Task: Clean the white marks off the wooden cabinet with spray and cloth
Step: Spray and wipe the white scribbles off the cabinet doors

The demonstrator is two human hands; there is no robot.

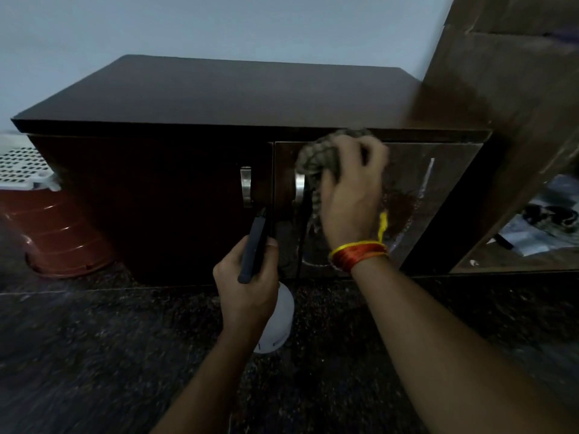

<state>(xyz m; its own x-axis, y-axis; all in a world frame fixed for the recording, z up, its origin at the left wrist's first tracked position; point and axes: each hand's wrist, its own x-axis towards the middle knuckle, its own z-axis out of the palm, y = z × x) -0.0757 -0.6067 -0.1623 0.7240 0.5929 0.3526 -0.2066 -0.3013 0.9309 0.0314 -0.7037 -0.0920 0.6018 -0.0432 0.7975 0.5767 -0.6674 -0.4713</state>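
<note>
A low dark wooden cabinet (194,98) stands on the floor with two doors and metal handles. Its right door (445,195) carries white streaks (426,178) and smears. My right hand (351,195) grips a bunched patterned cloth (316,158) and presses it against the upper left of that door, beside the right handle (299,186). My left hand (247,283) holds a spray bottle with a black trigger head (254,245) and a white body (279,324), low in front of the gap between the doors. Red and yellow threads circle my right wrist.
A red-brown tub (53,233) with a white perforated lid (22,166) stands left of the cabinet. A tall wooden panel (501,98) rises at the right, with a mirror-like surface (539,220) below it. The floor (94,355) is dark speckled stone.
</note>
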